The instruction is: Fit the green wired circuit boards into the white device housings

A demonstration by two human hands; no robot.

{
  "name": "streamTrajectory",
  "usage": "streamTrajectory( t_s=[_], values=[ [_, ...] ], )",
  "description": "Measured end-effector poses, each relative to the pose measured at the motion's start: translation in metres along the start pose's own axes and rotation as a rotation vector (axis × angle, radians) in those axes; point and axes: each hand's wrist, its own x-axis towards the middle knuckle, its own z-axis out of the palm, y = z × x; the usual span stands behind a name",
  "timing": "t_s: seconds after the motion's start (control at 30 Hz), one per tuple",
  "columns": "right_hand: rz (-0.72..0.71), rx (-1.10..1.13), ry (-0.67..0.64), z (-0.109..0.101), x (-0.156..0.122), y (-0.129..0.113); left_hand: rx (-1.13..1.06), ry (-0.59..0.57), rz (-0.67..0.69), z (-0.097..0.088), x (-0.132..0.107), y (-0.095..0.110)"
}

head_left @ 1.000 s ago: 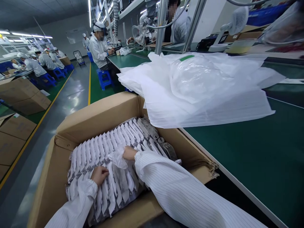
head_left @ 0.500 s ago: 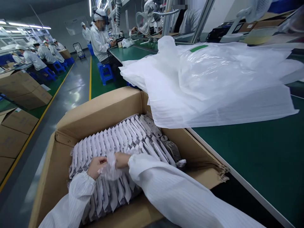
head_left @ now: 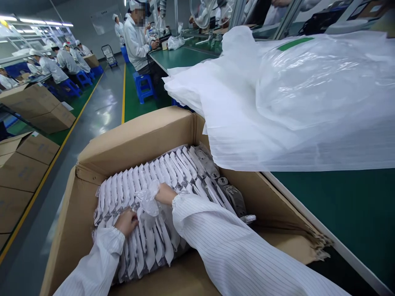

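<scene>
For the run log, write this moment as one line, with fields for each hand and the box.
left hand: on white packs | right hand: beside clear plastic film | cardboard box: packs in rows

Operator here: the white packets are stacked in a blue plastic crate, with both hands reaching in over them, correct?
Not quite: the container is wrong. The head view shows a brown cardboard box, not a blue plastic crate. The white packets are stacked in it, with the left hand and right hand reaching in over them.
</scene>
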Motion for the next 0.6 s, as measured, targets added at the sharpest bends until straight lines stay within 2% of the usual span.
streamTrajectory(
  t_s=[0.17,0.33,0.47,0.6],
  values=[
    [-0.012,-0.004,0.007,-0.002,-0.005,-0.004,0.102,-0.101,0.018,-0.006,-0.001,0.001],
    [-0.068,-0.017,0.049,-0.006,-0.009,-0.011,0.117,-0.119,-0.027,-0.008,0.0,0.001],
    [-0.236,0.009,0.067,-0.006,-0.005,-0.016,-0.003,-0.101,-0.03,-0.022,-0.005,0.003],
    [-0.384,0.102,-0.01,0.012,-0.003,-0.022,-0.266,-0.053,-0.002,-0.045,-0.014,0.007]
  ],
)
